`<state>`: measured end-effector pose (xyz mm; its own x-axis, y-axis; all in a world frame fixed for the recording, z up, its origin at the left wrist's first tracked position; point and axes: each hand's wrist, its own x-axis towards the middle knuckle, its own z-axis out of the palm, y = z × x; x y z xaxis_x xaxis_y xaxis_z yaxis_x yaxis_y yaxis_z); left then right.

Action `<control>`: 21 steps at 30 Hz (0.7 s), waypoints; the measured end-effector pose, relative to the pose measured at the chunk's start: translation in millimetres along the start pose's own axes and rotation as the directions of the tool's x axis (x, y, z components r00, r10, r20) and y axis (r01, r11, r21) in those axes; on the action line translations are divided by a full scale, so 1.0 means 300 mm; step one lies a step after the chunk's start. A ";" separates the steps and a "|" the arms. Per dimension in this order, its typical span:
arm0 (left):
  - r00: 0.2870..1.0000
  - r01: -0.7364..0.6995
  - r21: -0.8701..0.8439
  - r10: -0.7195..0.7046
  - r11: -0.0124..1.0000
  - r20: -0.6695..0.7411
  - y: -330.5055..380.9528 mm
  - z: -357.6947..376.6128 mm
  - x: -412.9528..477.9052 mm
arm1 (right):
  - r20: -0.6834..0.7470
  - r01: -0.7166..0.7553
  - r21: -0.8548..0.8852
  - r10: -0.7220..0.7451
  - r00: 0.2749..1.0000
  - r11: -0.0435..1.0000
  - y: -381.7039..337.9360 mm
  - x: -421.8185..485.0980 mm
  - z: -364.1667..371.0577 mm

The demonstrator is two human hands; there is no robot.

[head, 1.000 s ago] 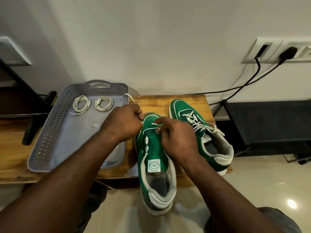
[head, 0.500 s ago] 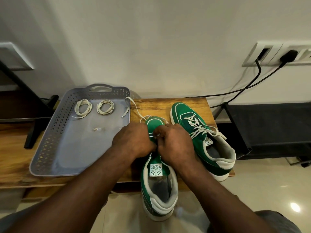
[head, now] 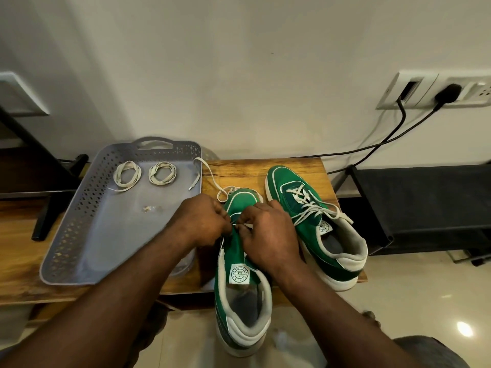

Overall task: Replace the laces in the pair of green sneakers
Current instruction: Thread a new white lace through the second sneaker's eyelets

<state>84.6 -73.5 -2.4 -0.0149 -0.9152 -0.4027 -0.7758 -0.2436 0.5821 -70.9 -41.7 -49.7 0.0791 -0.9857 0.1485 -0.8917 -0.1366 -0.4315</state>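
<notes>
Two green sneakers lie on a wooden table (head: 265, 168). The near sneaker (head: 243, 293) hangs over the front edge, its tongue bare. My left hand (head: 202, 221) and my right hand (head: 265, 232) meet over its eyelets, each pinching the white lace (head: 210, 173), whose free end trails back over the tray's rim. The far sneaker (head: 313, 216) on the right is laced, its lace ends loose. Two coiled white laces (head: 127, 173) (head: 162, 173) sit in the grey tray (head: 79, 221).
The perforated grey tray fills the table's left half. A black low shelf (head: 425, 208) stands to the right. Black cables (head: 385, 144) run from a wall socket (head: 435, 94). A black stand leg (head: 53, 192) is on the far left. Tiled floor lies below.
My left hand came in from the tray side to the sneaker's eyelets and now meets my right hand. The lace's free end has dropped over the tray's rim.
</notes>
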 end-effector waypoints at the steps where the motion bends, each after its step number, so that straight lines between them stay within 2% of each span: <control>1: 1.000 0.014 -0.029 -0.014 0.999 0.006 0.000 0.001 -0.003 | 0.007 -0.025 0.041 0.025 1.000 0.999 0.004 -0.001 0.005; 4: 0.999 0.042 -0.093 -0.041 0.995 0.021 -0.001 -0.001 -0.011 | -0.007 -0.118 0.138 0.120 0.993 0.983 0.004 -0.004 0.011; 8: 0.999 0.024 -0.058 -0.022 0.998 0.027 0.008 0.017 -0.019 | 0.081 -0.168 0.020 0.166 0.983 0.986 -0.014 -0.007 0.008; 11: 1.000 0.002 -0.004 -0.002 1.000 -0.003 0.015 0.034 -0.031 | 0.091 -0.187 -0.010 0.187 0.978 0.982 -0.012 -0.003 0.013; 17: 1.000 0.025 -0.093 -0.026 0.995 -0.002 0.012 0.023 -0.039 | 0.020 -0.293 0.135 0.293 0.956 0.947 -0.023 -0.019 0.043; 21: 1.000 0.024 -0.094 -0.024 0.995 0.002 0.015 0.021 -0.036 | 0.006 -0.338 0.219 0.345 0.939 0.915 -0.027 -0.028 0.053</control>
<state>77.5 -62.6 0.2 0.0025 -0.9086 -0.4176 -0.7132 -0.2944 0.6362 -57.1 -33.9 -61.7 -0.2307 -0.9729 -0.0147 -0.7455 0.1864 -0.6399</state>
